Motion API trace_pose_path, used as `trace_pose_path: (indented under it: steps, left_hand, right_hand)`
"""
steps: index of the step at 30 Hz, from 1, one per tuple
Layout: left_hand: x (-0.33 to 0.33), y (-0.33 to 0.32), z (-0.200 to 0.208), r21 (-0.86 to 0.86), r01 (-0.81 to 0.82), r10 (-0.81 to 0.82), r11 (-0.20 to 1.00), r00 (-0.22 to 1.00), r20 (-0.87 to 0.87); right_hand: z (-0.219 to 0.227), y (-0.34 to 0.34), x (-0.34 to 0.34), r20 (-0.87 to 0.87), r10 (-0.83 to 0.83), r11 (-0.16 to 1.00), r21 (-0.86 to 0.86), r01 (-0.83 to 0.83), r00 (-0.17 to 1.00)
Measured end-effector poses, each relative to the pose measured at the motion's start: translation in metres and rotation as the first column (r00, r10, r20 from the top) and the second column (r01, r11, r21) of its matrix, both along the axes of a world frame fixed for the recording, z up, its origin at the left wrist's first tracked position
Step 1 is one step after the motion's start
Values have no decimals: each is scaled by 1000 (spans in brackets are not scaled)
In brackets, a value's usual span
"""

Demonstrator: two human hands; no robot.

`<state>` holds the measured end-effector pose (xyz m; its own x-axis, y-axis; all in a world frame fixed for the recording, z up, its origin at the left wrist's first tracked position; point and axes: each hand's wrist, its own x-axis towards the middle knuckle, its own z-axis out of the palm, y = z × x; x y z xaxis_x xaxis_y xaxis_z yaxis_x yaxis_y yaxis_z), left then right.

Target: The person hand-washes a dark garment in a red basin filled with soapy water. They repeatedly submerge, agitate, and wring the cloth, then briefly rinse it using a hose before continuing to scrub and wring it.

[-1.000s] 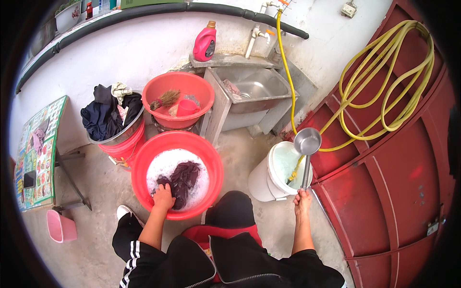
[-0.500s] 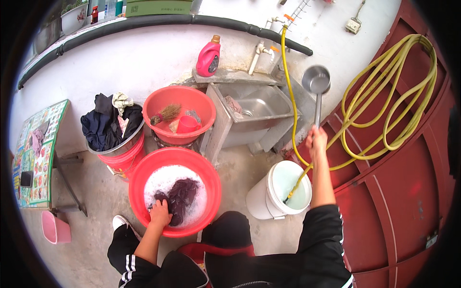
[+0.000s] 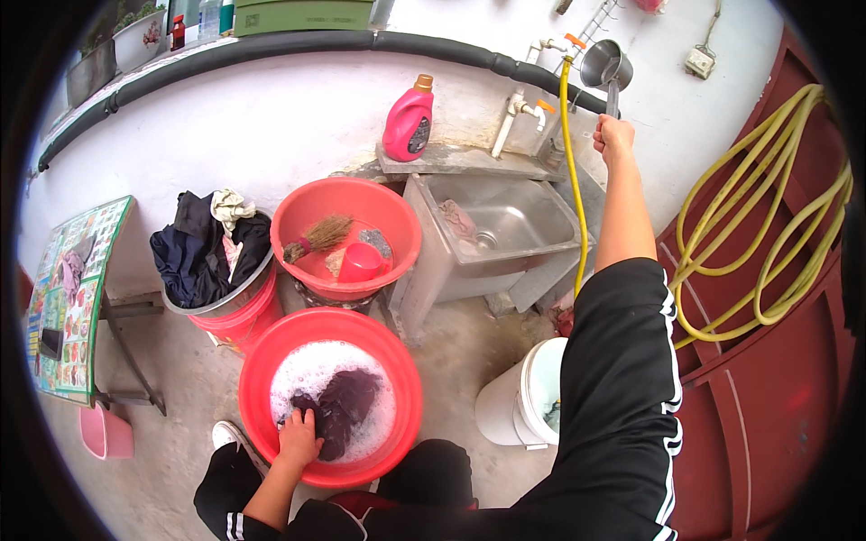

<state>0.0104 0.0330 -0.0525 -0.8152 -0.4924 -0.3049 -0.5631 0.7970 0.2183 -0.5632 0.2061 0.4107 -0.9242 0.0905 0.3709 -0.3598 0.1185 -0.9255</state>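
Observation:
My right hand (image 3: 614,136) is closed round the handle of a metal water ladle (image 3: 606,65), raised at arm's length in front of the wall near the taps. At lower left, my left hand (image 3: 298,439) grips the edge of a dark wet garment (image 3: 347,406); some fingertips are hidden by the cloth. The garment lies in foamy water inside a large red basin (image 3: 408,379). Right of the basin stands a white bucket (image 3: 505,406), partly hidden by my right sleeve, holding water. A yellow hose (image 3: 572,162) hangs from the tap down towards it.
A steel sink (image 3: 532,212) stands ahead, with a pink detergent bottle (image 3: 409,122) on its ledge. Behind the basin, a smaller red tub (image 3: 410,221) holds a brush and cup. Clothes (image 3: 203,257) fill a bucket to the left. A folding table (image 3: 81,298) stands far left.
My right hand has lifted the ladle up and away from me, towards the taps. The left hand stays at the garment. The view has shifted slightly.

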Motion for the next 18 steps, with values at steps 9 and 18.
trace_pose_path:
  steps: [9,18]
  left_hand:
    - [-4,0,-6,-5,-6,7,1000,996,85]
    - [-5,1,0,4,-2,1,1000,995,95]
  right_hand:
    - [-3,-10,-24,-52,-27,998,55,30,998]
    - [-8,-17,-15,-78,-72,994,70,78,994]
